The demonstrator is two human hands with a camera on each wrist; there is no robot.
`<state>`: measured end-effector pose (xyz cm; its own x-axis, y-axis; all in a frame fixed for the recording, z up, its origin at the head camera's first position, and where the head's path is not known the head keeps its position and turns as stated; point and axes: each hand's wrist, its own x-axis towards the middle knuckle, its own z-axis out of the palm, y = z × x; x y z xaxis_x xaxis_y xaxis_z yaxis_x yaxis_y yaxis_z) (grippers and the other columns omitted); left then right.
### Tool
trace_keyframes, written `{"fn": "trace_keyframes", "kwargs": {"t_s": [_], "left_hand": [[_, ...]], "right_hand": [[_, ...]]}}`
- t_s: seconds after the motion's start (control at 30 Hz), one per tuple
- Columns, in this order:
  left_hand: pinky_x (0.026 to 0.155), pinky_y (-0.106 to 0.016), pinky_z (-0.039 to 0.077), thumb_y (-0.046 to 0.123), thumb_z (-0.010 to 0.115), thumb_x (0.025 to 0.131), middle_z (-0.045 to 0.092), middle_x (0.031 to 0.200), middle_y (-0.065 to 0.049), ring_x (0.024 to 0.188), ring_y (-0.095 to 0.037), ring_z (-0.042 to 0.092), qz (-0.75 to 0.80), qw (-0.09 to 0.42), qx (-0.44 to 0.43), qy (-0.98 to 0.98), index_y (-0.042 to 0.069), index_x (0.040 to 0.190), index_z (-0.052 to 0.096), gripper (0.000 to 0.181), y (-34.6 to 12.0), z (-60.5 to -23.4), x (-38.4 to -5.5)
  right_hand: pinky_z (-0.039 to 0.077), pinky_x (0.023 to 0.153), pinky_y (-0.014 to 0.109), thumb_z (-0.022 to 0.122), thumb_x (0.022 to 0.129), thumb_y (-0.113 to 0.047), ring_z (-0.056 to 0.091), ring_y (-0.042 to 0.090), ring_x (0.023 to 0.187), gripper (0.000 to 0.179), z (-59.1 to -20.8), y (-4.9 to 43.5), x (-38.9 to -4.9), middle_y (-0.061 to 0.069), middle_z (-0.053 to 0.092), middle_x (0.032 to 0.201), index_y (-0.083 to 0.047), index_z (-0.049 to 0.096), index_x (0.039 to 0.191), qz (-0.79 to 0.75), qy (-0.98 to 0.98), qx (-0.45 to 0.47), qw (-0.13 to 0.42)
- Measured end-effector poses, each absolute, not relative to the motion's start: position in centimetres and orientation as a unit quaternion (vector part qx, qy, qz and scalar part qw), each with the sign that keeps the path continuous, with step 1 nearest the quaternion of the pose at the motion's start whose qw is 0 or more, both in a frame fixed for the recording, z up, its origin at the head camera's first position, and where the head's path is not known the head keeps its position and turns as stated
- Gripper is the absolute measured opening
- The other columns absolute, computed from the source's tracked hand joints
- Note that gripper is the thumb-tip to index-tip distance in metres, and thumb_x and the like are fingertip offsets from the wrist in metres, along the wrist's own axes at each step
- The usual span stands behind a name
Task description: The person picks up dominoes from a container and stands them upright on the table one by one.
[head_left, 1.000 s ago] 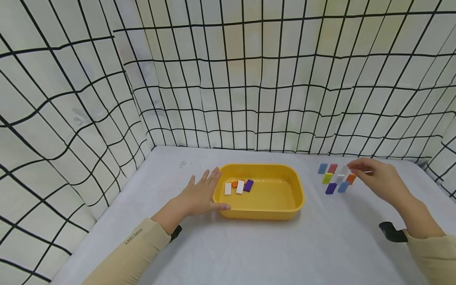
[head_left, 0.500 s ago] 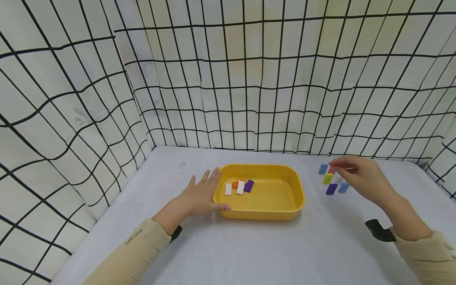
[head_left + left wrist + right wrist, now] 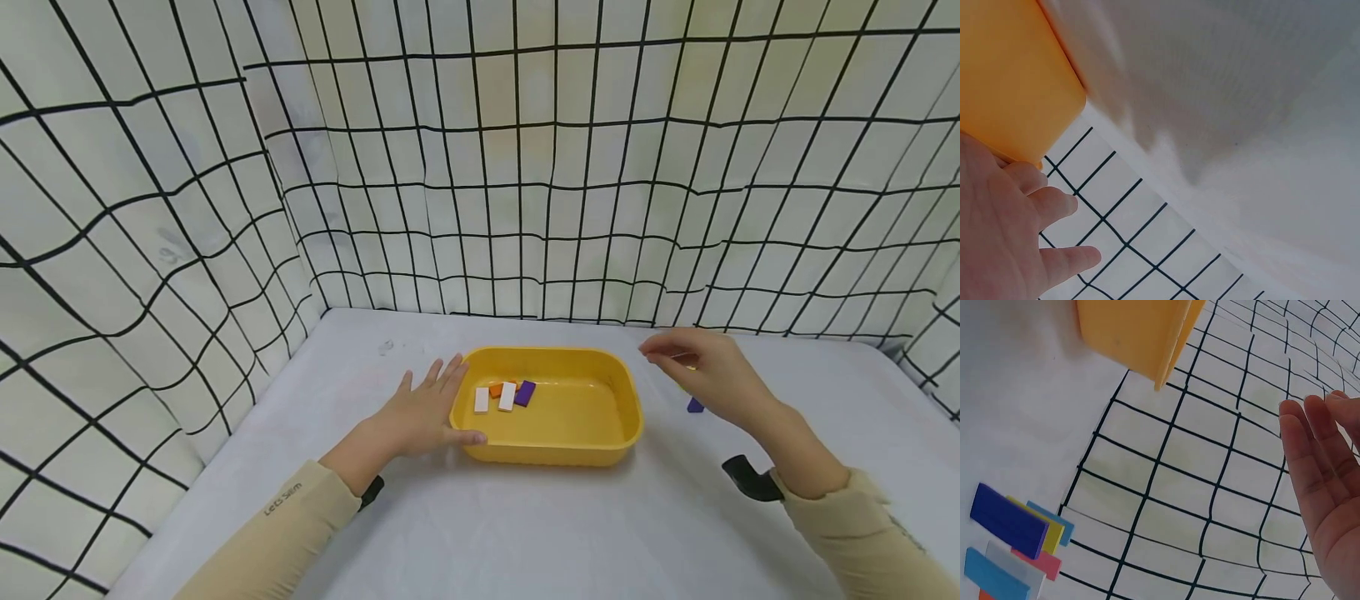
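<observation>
Honestly, with your left hand (image 3: 423, 412) spread on the left rim of the yellow tray (image 3: 547, 454) and your right hand (image 3: 705, 371) bringing thumb near fingertips, any hold unclear, a low swing could topple the upright blocks (image 3: 1010, 520) standing right of it.
</observation>
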<state>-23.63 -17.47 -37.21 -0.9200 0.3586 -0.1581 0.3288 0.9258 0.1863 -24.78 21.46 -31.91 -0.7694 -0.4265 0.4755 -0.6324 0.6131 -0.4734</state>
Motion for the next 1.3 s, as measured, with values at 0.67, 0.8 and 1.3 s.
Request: {"fn": "trace_keyframes", "kwargs": {"t_s": [0.67, 0.8, 1.3], "left_hand": [[0.12, -0.067, 0.001, 0.076, 0.059, 0.087, 0.001, 0.172, -0.008, 0.157, -0.034, 0.002, 0.078, 0.093, 0.18, 0.976, 0.006, 0.165, 0.007, 0.117, -17.4, -37.0, -23.4], [0.12, -0.067, 0.001, 0.077, 0.059, 0.087, 0.002, 0.172, -0.008, 0.157, -0.034, 0.002, 0.08, 0.091, 0.181, 0.976, 0.006, 0.165, 0.008, 0.117, -17.4, -37.1, -23.5], [0.12, -0.067, 0.0, 0.076, 0.059, 0.088, 0.001, 0.172, -0.008, 0.157, -0.035, 0.003, 0.077, 0.096, 0.175, 0.977, 0.006, 0.165, 0.008, 0.116, -17.4, -37.0, -23.5]], "right_hand": [[0.059, 0.09, 0.044, 0.066, 0.099, -0.002, 0.069, 0.029, 0.103, 0.018, -33.6, 15.2, -27.2, 0.009, 0.072, 0.112, -0.002, 0.073, 0.115, 0.366, -0.886, 0.285, 0.018], [0.059, 0.09, 0.042, 0.066, 0.1, -0.006, 0.068, 0.029, 0.103, 0.02, -34.3, 14.1, -27.7, 0.009, 0.071, 0.112, -0.001, 0.072, 0.119, 0.368, -0.889, 0.272, -0.021], [0.052, 0.073, 0.028, 0.073, 0.096, -0.007, 0.06, 0.017, 0.082, 0.026, -36.0, 9.7, -28.7, 0.0, 0.068, 0.092, -0.002, 0.072, 0.122, 0.313, -0.91, 0.266, -0.056]]}}
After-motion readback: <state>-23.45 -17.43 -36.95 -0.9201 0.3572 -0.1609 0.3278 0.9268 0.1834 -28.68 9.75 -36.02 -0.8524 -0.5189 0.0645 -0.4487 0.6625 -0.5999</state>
